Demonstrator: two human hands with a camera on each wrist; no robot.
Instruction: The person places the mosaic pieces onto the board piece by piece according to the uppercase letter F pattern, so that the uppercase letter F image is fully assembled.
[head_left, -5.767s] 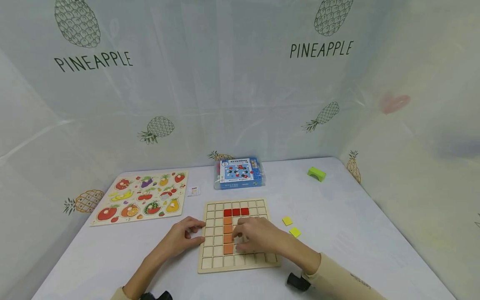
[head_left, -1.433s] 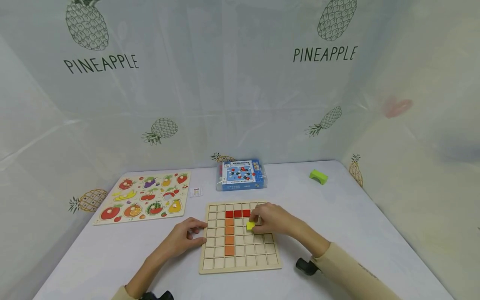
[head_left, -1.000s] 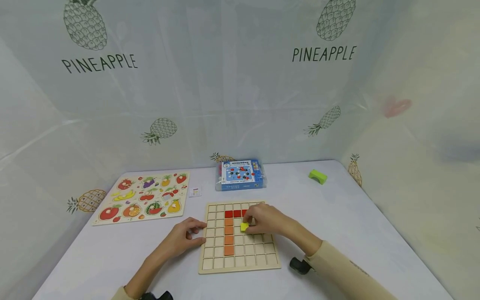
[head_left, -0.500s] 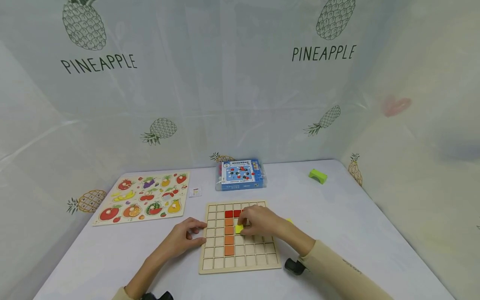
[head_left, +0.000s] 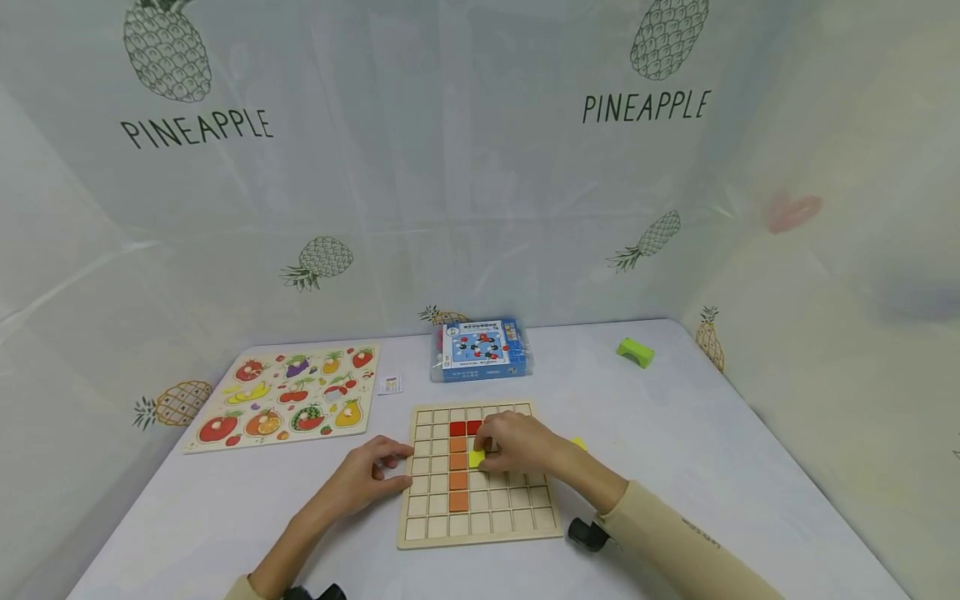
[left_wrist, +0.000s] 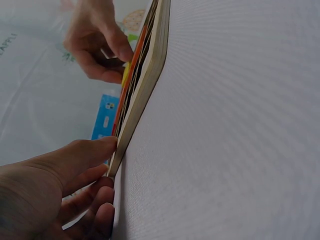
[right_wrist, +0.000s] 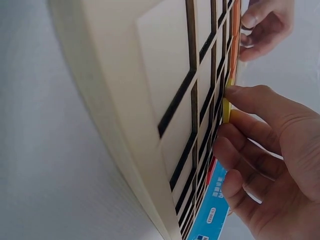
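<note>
The pale wooden grid board [head_left: 480, 523] lies flat on the table. A column of orange tiles [head_left: 458, 481] fills part of it, with red tiles [head_left: 458, 427] along the row at its top. My right hand [head_left: 517, 442] pinches a yellow tile [head_left: 476, 459] between thumb and fingers, right beside the orange column. In the right wrist view that yellow tile [right_wrist: 226, 109] stands edge-on at the board's surface. At the board's left edge, my left hand [head_left: 365, 477] rests with relaxed fingers, its thumb [left_wrist: 102, 145] touching the rim. The right hand hides some grid cells.
Another yellow tile [head_left: 580, 443] peeks out past the right wrist. Farther back stand a blue boxed set [head_left: 483, 350] and a green arch block [head_left: 636, 352]. A fruit puzzle board [head_left: 285, 396] lies at the left, with a small printed card [head_left: 390, 384] beside it.
One yellow tile has left its spot right of the board. Pinched in my right hand, it has moved left across the grid to the orange column. The left hand stays put.
</note>
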